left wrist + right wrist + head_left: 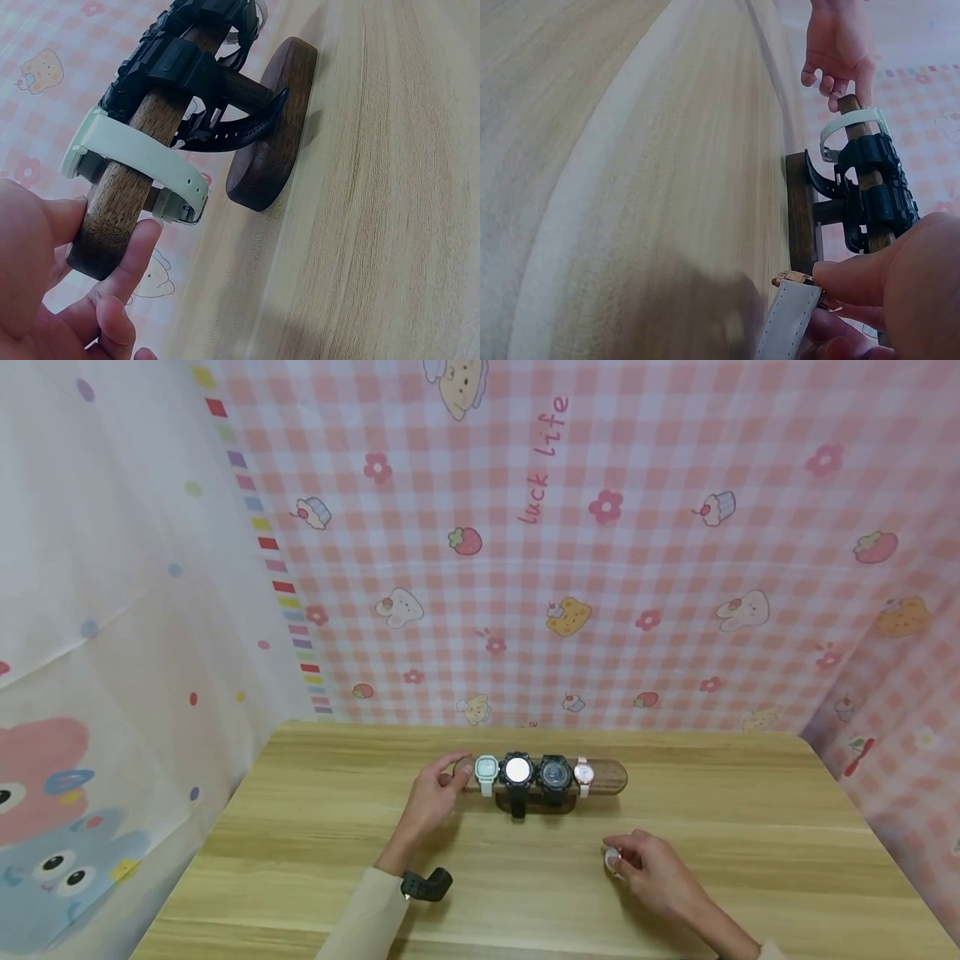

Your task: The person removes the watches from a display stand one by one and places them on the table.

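Two grips are busy. The right grip (648,868) pinches a small watch (786,322) between thumb and fingers. It has a white strap with stitches and a gold-looking case. It is up off the desk (300,827), in front of the wooden stand (609,777) and apart from it. The left grip (435,789) holds the left end of the stand's bar with thumb and fingers, maybe to keep it steady.

Next to the left grip, a pale green watch (487,770) goes round the bar. Then come a black watch with a bright face (517,770), a darker black watch (555,774) and a little pink watch (583,773). One black strap end hangs loose near the base.

So four watches are on the bar, and that part looks done. The one in the right grip is not on it, so that one seems left. Bare wood shows past the pink watch, at the right end. Behind the desk hangs a pink checked cloth (637,443).
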Demonstrator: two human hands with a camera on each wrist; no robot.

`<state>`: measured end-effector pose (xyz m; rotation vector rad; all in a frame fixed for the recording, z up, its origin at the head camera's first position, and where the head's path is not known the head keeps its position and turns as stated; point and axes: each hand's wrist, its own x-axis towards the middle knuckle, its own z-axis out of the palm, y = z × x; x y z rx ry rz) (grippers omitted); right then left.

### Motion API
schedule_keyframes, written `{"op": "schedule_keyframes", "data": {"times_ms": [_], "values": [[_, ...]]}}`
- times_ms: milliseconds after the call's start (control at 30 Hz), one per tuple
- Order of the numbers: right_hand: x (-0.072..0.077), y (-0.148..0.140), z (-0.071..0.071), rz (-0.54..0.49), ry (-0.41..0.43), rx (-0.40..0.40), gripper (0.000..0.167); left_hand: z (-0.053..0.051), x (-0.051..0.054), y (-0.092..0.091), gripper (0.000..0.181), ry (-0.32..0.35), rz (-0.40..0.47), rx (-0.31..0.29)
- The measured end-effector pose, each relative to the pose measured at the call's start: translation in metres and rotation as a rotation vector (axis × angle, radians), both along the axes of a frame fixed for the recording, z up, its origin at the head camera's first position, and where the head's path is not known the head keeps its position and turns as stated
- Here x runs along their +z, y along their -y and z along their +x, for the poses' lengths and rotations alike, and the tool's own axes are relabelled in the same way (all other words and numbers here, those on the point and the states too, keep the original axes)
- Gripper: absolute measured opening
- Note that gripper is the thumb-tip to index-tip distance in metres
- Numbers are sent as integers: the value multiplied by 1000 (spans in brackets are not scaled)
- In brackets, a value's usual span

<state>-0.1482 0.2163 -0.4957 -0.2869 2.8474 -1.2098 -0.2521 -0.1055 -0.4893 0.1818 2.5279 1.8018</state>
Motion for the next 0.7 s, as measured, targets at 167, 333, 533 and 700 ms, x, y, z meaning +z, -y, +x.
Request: {"op": "schedule_keyframes", "data": {"times_ms": [167,333,533,700], "values": [[-2,0,0,8,-5,1,26,0,-1,0,37,12,3,2],[-4,1,1,17,-4,3,26,-1,-1,0,37,17,5,-2],[-7,1,0,32,-7,13,24,-2,-1,0,37,28,-2,-6],[-7,1,-1,36,-17,25,24,-1,-2,1,39,23,1,-7]]}}
